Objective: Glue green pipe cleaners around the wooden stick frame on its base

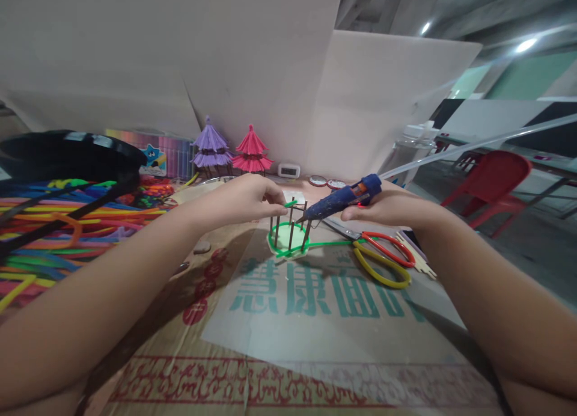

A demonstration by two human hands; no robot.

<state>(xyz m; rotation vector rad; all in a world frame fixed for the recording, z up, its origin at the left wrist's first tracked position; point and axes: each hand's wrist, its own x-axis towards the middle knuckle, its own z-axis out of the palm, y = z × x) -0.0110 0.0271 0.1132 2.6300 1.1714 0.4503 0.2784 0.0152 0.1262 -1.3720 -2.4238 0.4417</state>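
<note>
My left hand (264, 199) pinches a short piece of green pipe cleaner (291, 204) at the top of a small frame of upright brown sticks (292, 232). The sticks stand on a pale green round base (288, 247) edged with green pipe cleaner. From the right, my right hand (378, 208) is closed around a blue hot glue gun (345, 199). Its nozzle points left and down, close to the frame's right-hand sticks; whether it touches them I cannot tell. A glue stick (478, 145) reaches out of the gun's back.
Scissors (383, 263) with red and yellow handles lie right of the frame. Colourful pipe cleaners (45, 235) cover the left side. Purple (210, 145) and pink (251, 151) tiered roof models stand behind, near a small white clock (289, 171). A red chair (496, 181) stands right.
</note>
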